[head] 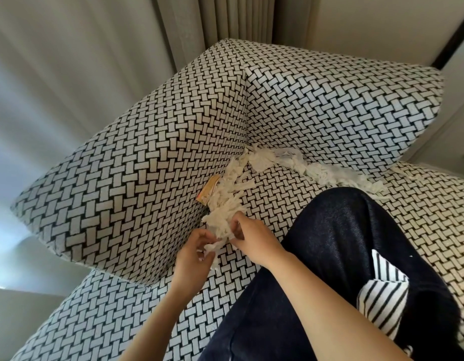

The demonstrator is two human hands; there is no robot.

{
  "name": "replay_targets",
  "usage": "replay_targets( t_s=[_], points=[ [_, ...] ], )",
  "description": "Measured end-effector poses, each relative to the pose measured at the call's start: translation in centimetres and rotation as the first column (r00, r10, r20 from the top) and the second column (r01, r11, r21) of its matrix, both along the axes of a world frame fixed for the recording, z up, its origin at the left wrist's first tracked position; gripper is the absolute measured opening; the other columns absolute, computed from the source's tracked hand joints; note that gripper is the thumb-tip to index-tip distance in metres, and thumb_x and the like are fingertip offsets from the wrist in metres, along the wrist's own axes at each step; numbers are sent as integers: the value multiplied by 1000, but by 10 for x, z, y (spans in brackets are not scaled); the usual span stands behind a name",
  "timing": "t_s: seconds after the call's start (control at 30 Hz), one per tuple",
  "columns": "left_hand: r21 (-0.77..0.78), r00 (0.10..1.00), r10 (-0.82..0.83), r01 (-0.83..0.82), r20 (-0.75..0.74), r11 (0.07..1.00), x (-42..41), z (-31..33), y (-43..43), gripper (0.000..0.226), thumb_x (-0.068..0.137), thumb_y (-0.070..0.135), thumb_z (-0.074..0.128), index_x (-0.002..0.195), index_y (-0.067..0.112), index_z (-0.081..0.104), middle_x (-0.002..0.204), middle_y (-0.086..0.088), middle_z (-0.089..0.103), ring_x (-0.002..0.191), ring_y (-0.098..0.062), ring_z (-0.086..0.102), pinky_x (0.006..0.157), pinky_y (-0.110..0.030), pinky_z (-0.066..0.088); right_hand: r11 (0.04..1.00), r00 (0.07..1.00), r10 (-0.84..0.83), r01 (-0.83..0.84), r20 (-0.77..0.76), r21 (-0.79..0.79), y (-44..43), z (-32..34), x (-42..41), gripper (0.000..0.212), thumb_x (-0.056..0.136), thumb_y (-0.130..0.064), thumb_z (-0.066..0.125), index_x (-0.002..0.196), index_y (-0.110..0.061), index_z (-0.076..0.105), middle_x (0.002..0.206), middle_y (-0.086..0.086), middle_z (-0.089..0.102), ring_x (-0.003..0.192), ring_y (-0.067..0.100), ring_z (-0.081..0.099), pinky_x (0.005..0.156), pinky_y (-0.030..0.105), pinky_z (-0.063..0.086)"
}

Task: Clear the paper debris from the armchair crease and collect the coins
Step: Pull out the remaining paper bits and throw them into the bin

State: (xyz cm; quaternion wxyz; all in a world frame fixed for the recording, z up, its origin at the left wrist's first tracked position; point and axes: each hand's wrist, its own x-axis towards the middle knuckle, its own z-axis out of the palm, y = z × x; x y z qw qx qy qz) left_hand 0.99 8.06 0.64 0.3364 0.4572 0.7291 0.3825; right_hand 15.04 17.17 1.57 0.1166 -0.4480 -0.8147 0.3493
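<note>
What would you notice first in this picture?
The black-and-white basket-weave armchair fills the view. White shredded paper strips spill along its crease, and the left hand and right hand grip a clump at the near end. A small orange-tan scrap pokes out beside them.

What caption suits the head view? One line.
Left hand and right hand grip shredded paper at the armchair crease.

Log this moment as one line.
stage: clearing paper shreds from armchair; left hand: grips shreds; right hand: grips shreds; coins: none visible
</note>
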Motion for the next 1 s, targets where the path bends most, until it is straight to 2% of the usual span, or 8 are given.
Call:
replay_targets(
  t_s=[0.1, 0.17, 0.3, 0.6, 0.73, 0.83, 0.93, 1.0],
  points=[
    [39, 996, 76, -74, -53, 996, -1, 1, 0, 32, 84, -1, 60, 89, 30, 54, 90, 13, 65, 84, 2, 59, 65, -12, 44, 998, 996, -69, 69, -48, -4, 2, 2, 0, 15, 88, -12, 57, 101, -20, 54, 96, -4, 63, 84, 13, 61, 72, 34, 54],
    [56, 986, 143, -138, -86, 989, -4, 0, -1, 30, 84, 0, 61, 88, 29, 55, 84, 10, 63, 76, -9, 60, 60, -20, 45, 990, 983, -133, 137, -124, 24, 4, 6, -1, 11, 88, -12, 56, 97, -19, 57, 90, -6, 60, 76, 8, 56, 64, 25, 50],
    [38, 971, 208, -204, -122, 978, -10, -4, -3, 33, 83, -4, 58, 91, 28, 55, 93, 10, 63, 84, -11, 60, 60, -17, 42, 951, 901, -295, 309, -316, -7, 8, 15, 1, 10, 88, -8, 54, 88, -13, 63, 84, -1, 58, 72, 12, 51, 61, 24, 44],
    [41, 970, 174, -170, -168, 985, -8, -3, -3, 34, 87, 1, 56, 116, 19, 59, 103, 9, 61, 87, 1, 55, 65, -8, 38, 766, 468, -631, 500, -619, -403, 14, 35, 8, 17, 86, 1, 46, 83, -9, 59, 87, 2, 59, 77, 9, 53, 62, 12, 44],
    [79, 973, 159, -148, -167, 986, -4, 3, 0, 35, 87, 1, 56, 112, 24, 62, 103, 13, 61, 90, 4, 55, 68, -9, 40, 635, 273, -766, 471, -582, -613, 18, 34, 13, 16, 89, -2, 43, 90, -8, 57, 88, 5, 58, 79, 13, 52, 70, 23, 45],
    [124, 975, 97, -73, -201, 990, -5, 6, 1, 42, 87, 1, 56, 117, 30, 57, 112, 12, 55, 94, 1, 54, 77, -9, 43, 613, 233, -787, 406, -572, -678, 19, 34, 12, 13, 91, -5, 46, 95, -7, 58, 101, 8, 61, 90, 14, 59, 73, 19, 50],
    [105, 980, -13, 35, -196, 994, -6, 9, 3, 51, 90, 14, 59, 130, 43, 44, 117, 25, 44, 91, 5, 54, 71, -6, 43, 624, 246, -780, 382, -576, -682, 18, 33, 11, 13, 90, -4, 49, 88, -11, 60, 97, 6, 64, 85, 10, 62, 69, 17, 53],
    [16, 976, -118, 123, -181, 992, -5, 9, 6, 48, 92, 28, 55, 130, 52, 38, 130, 25, 37, 102, 3, 54, 84, -16, 47, 641, 295, -767, 395, -569, -658, 18, 31, 11, 11, 90, -5, 51, 89, -12, 60, 93, 7, 65, 79, 11, 62, 68, 20, 53]
  ],
)
